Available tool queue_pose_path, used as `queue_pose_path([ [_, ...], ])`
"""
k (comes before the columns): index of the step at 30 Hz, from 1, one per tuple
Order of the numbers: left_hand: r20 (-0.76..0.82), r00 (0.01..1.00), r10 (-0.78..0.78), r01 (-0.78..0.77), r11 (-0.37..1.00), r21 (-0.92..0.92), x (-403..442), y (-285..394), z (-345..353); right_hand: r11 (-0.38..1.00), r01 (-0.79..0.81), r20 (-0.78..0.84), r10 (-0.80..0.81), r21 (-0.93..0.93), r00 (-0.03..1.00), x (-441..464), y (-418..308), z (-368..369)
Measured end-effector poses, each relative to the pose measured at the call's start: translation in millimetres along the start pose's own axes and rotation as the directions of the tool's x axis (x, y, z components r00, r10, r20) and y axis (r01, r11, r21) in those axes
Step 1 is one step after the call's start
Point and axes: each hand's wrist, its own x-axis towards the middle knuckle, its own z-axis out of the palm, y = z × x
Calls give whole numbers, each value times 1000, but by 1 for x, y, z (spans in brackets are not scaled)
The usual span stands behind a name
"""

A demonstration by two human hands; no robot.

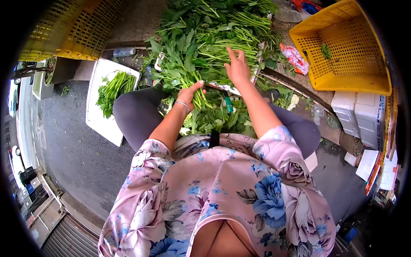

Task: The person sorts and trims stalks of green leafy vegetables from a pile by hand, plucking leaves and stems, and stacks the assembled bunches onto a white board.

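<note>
My left hand (188, 95) is closed around a bunch of leafy green stems (199, 99), the cut ends pointing down toward my lap and the leaves fanning upward. To its right, my right hand (238, 66) reaches over a large heap of water spinach (231, 45); its index finger is stretched out and the others are partly bent, with nothing visible in it. Whether the fingertips touch the stems I cannot tell. Below both hands, loose leaves (218, 120) lie between my knees, with a small green object (229, 105) among them.
A white foam board (105, 124) on the left carries another bunch of greens (114, 92). Yellow crates (92, 30) stand at the upper left, and a yellow basket (346, 77) tilts at the upper right. White foam boxes (367, 113) sit below it. A plastic bottle (124, 52) lies near the kerb.
</note>
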Motion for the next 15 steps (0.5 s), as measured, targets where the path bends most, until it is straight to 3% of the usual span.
queue_pose_path([
  [2,-30,999,-38,39,998,54,-1,3,-4,995,60,56,-56,-75,997,17,11,17],
  [3,-43,999,-25,27,998,54,0,2,-5,986,147,-68,-152,-78,986,17,9,19],
  [4,-49,999,-22,24,999,46,1,4,-7,985,156,-62,-161,-77,985,13,2,15],
  [6,-51,999,-3,1,999,-38,3,3,-8,993,105,166,-94,-55,982,2,-8,11],
  [7,-65,998,-13,10,999,-46,1,4,-7,993,116,158,-110,-35,981,-4,-8,20],
  [8,-61,998,-19,16,999,-47,2,3,-7,988,-153,422,144,-11,895,-7,-10,24],
  [11,-47,999,-15,16,1000,15,3,4,-6,965,-252,625,153,71,765,-12,7,64],
  [12,-21,1000,-9,10,1000,18,5,3,-8,976,-218,683,145,21,716,-14,4,63],
  [15,-35,995,96,-97,995,-23,7,1,-7,976,-213,615,137,51,777,-23,-11,43],
])
